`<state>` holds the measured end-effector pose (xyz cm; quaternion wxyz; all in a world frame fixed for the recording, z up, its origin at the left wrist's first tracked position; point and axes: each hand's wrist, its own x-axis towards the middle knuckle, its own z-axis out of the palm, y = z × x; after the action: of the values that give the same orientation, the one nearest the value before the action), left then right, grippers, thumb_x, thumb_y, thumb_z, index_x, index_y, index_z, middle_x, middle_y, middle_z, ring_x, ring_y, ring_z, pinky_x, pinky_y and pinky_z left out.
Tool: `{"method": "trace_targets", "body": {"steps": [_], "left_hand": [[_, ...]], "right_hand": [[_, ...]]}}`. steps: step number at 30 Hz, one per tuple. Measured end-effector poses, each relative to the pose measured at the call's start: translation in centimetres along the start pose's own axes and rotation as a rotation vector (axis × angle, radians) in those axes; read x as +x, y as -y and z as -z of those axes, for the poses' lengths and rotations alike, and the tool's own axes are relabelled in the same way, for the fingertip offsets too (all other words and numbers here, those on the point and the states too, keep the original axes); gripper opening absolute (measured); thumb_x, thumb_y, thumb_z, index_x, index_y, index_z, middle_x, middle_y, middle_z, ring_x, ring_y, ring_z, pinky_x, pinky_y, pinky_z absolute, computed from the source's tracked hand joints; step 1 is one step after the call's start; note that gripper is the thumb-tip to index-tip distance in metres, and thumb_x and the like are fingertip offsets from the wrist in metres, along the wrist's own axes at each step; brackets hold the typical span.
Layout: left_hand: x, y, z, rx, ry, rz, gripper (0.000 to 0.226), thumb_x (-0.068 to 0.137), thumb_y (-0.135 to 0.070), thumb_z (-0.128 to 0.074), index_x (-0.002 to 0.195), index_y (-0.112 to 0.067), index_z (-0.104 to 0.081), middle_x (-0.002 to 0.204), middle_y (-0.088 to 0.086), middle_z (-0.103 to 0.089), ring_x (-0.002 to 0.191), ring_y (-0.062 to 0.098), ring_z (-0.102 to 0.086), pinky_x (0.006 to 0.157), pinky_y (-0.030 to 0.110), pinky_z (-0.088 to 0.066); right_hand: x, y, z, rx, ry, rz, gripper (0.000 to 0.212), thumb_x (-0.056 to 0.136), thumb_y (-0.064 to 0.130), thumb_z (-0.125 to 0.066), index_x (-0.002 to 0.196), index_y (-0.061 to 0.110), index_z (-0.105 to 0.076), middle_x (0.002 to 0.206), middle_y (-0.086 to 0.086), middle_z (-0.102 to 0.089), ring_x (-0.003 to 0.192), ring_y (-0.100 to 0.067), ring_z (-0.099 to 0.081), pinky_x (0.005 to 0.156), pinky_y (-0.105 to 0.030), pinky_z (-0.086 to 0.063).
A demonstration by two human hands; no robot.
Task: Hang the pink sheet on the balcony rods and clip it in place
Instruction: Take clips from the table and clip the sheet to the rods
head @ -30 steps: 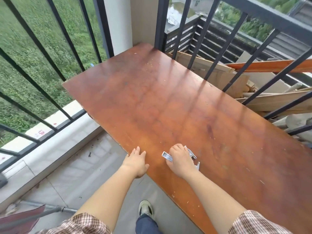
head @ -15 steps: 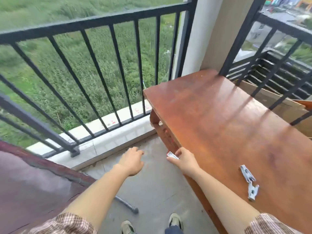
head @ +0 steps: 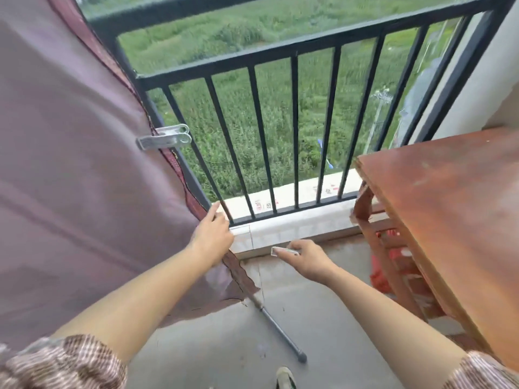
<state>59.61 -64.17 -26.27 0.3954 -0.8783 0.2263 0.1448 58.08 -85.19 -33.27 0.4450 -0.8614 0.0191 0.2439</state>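
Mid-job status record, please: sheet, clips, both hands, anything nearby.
sheet: pink sheet hangs at the left, covering that part of the railing
fixed clip: metal clip clamped on the sheet's right edge, well above the hands
left hand: left hand, fingers straight, touches the sheet's edge low down
right hand: right hand pinches a second clip, apart from the sheet
right side: wooden table
floor: metal pole runs out from under the sheet's corner
likely next: second clip goes to the lower edge
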Motion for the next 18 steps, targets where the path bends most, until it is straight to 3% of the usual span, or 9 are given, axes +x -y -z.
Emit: {"method": "trace_targets", "body": {"steps": [2, 7, 11, 15, 18], "left_hand": [[0.2, 0.7, -1.1, 0.054, 0.039, -0.022, 0.031, 0.092, -0.011, -0.048, 0.121, -0.009, -0.061, 0.134, 0.017, -0.052, 0.133, 0.035, -0.037, 0.118, 0.055, 0.003], [1.9, 1.1, -3.4, 0.12, 0.083, -0.059, 0.031, 0.094, -0.01, -0.046, 0.122, -0.007, -0.059, 0.133, 0.016, -0.055, 0.133, 0.035, -0.038, 0.118, 0.055, 0.005], [3.1, 0.7, -3.8, 0.129, 0.132, -0.066, 0.028, 0.095, -0.011, -0.044, 0.115, -0.01, -0.063, 0.122, 0.011, -0.062, 0.121, 0.032, -0.048, 0.118, 0.056, 0.001], [3.9, -0.1, -3.9, 0.163, 0.159, -0.104, 0.031, 0.095, -0.015, -0.045, 0.124, -0.011, -0.056, 0.126, 0.011, -0.056, 0.118, 0.031, -0.049, 0.112, 0.053, -0.022], [4.5, -0.3, -4.7, 0.137, 0.167, -0.113, 0.029, 0.094, -0.008, -0.044, 0.12, -0.012, -0.059, 0.122, 0.008, -0.06, 0.111, 0.029, -0.054, 0.092, 0.041, -0.038]], "right_hand": [[1.0, 1.3, -1.9, -0.028, 0.028, 0.011, 0.057, 0.086, 0.058, -0.052, 0.089, 0.003, -0.063, 0.092, -0.013, -0.068, 0.091, -0.028, -0.062, 0.077, -0.036, -0.049], [2.9, 2.5, -4.9, 0.014, 0.093, -0.015, 0.036, 0.095, 0.047, -0.043, 0.089, 0.012, -0.05, 0.088, -0.004, -0.055, 0.082, -0.024, -0.052, 0.056, -0.028, -0.036], [4.0, 1.8, -6.2, 0.104, 0.111, -0.068, 0.032, 0.095, 0.038, -0.043, 0.108, 0.01, -0.055, 0.087, -0.002, -0.053, 0.082, -0.023, -0.051, 0.07, -0.031, -0.043], [4.3, 0.6, -6.7, 0.154, 0.107, -0.141, 0.029, 0.089, 0.033, -0.05, 0.106, 0.009, -0.048, 0.093, -0.007, -0.057, 0.079, -0.024, -0.053, 0.073, -0.038, -0.047], [4.5, -0.3, -6.4, 0.169, 0.086, -0.168, 0.028, 0.084, 0.035, -0.056, 0.094, 0.011, -0.048, 0.088, -0.007, -0.063, 0.079, -0.024, -0.058, 0.073, -0.039, -0.05]]}}
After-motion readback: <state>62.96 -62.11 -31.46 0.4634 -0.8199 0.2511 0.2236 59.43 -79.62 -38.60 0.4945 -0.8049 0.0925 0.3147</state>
